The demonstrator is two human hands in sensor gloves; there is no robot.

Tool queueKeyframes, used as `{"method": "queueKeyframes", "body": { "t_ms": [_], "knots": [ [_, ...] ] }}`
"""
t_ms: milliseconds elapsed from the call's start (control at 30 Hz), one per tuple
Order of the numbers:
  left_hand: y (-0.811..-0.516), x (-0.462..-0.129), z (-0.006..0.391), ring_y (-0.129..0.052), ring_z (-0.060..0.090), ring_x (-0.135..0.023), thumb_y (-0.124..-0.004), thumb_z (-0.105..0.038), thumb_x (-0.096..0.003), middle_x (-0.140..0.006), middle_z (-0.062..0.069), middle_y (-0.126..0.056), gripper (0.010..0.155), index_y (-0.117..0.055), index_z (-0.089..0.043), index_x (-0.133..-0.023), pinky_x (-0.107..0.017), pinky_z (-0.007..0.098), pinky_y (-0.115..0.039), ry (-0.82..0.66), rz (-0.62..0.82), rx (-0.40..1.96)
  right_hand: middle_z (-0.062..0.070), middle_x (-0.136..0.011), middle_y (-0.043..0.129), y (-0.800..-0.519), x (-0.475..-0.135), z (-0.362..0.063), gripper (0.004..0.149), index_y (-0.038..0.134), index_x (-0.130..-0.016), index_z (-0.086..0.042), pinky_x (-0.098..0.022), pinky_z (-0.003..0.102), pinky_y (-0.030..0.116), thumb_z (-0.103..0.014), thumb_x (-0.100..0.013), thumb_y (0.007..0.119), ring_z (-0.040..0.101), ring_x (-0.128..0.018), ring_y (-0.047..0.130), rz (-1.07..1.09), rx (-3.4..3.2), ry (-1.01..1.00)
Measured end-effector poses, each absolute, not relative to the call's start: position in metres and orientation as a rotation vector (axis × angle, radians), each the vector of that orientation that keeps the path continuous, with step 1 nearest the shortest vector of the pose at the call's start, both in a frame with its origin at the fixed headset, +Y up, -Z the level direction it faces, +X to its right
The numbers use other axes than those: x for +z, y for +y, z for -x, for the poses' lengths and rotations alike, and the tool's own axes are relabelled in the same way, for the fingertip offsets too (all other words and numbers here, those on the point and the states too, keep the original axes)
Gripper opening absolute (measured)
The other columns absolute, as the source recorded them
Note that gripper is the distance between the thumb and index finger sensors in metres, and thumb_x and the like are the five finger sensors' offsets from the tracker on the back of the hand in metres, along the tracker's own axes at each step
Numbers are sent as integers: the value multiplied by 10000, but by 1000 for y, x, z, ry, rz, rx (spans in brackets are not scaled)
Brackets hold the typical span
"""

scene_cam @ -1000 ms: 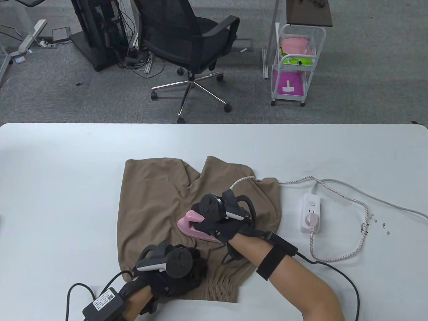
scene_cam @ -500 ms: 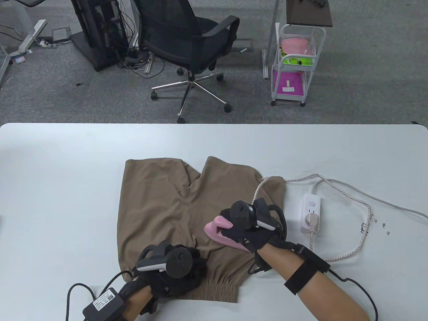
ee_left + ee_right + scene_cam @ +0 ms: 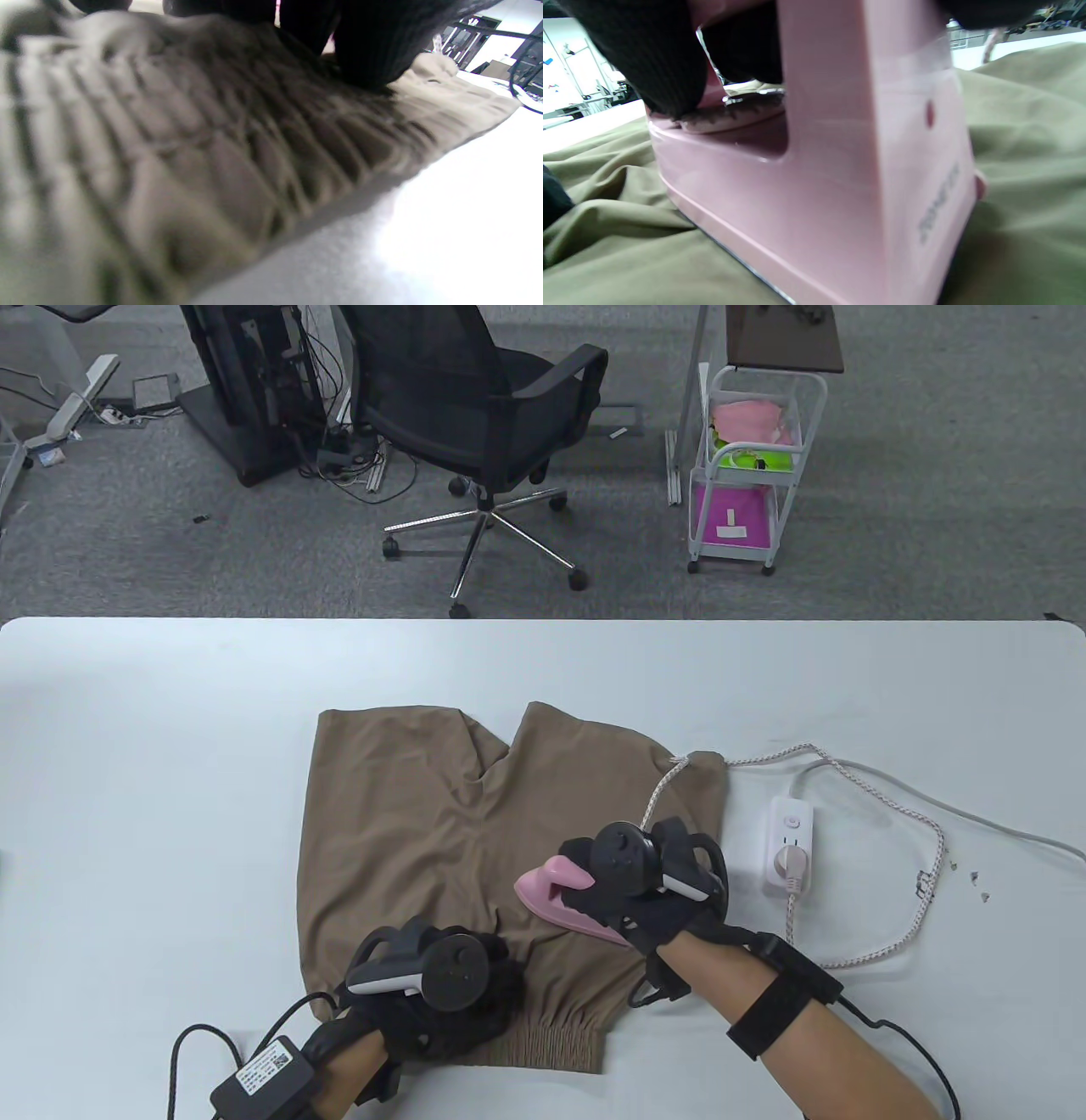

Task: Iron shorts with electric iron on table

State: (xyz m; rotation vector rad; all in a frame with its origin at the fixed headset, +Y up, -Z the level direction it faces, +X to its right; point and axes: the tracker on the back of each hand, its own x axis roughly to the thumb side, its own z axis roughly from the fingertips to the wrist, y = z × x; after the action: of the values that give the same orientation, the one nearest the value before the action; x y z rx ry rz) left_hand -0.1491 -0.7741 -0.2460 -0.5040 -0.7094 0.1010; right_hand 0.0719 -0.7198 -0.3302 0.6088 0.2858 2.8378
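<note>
Tan shorts lie flat on the white table, waistband toward me. My right hand grips the handle of a pink electric iron, whose soleplate rests on the right leg of the shorts. The right wrist view shows the iron close up on the fabric. My left hand presses flat on the shorts near the elastic waistband. The left wrist view shows the gathered waistband under my fingers.
The iron's braided cord loops over the table to a white power strip right of the shorts. Small dark specks lie further right. An office chair and a white trolley stand beyond the table's far edge.
My right hand slid the iron to the right across the shorts, from the middle to the right leg, then nearly stopped. The cord shifted with it. My left hand stayed put.
</note>
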Motion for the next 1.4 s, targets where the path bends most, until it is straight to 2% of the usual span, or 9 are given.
{"method": "queueKeyframes", "body": {
  "t_ms": [300, 467, 633, 1033, 1167, 1400],
  "knots": [
    [-774, -246, 149, -371, 292, -1066, -739, -537, -518, -1171, 4, -351, 660, -480, -364, -1100, -776, 671, -410, -709, 504, 93, -98, -690, 884, -721, -331, -19, 538, 726, -998, -392, -242, 460, 820, -562, -521, 908, 124, -448, 945, -733, 2762, 287],
    [-774, -246, 149, -130, 334, -1102, -738, -536, -519, -1173, 64, -353, 667, -474, -356, -1103, -798, 659, -372, -709, 504, 92, -99, -689, 885, -721, -331, 5, 539, 725, -999, -390, -241, 458, 822, -563, -522, 907, 122, -447, 946, -786, 2752, 303],
    [-774, -246, 149, -191, 363, -1095, -737, -536, -519, -1173, 64, -359, 666, -473, -355, -1104, -800, 657, -375, -708, 505, 90, -100, -684, 886, -719, -331, 12, 538, 727, -999, -389, -234, 454, 824, -567, -524, 906, 116, -441, 946, -795, 2784, 318],
    [-774, -246, 149, -404, 284, -1061, -737, -537, -518, -1165, 19, -403, 665, -476, -358, -1103, -775, 670, -418, -709, 506, 91, -101, -664, 883, -719, -318, -29, 517, 730, -992, -392, -228, 456, 820, -556, -533, 903, 110, -434, 940, -693, 2826, 416],
    [-774, -246, 149, -425, 290, -1050, -738, -537, -518, -1165, -25, -386, 658, -484, -363, -1100, -772, 672, -420, -709, 506, 92, -101, -655, 883, -718, -312, -50, 506, 735, -986, -392, -232, 462, 818, -550, -535, 903, 110, -434, 938, -661, 2844, 440],
    [-774, -246, 149, -432, 294, -1047, -741, -537, -516, -1162, -29, -381, 651, -494, -370, -1095, -771, 673, -420, -708, 510, 95, -101, -677, 877, -716, -307, -82, 508, 733, -984, -398, -265, 482, 817, -544, -529, 905, 125, -461, 938, -637, 2862, 461]
  ]
}}
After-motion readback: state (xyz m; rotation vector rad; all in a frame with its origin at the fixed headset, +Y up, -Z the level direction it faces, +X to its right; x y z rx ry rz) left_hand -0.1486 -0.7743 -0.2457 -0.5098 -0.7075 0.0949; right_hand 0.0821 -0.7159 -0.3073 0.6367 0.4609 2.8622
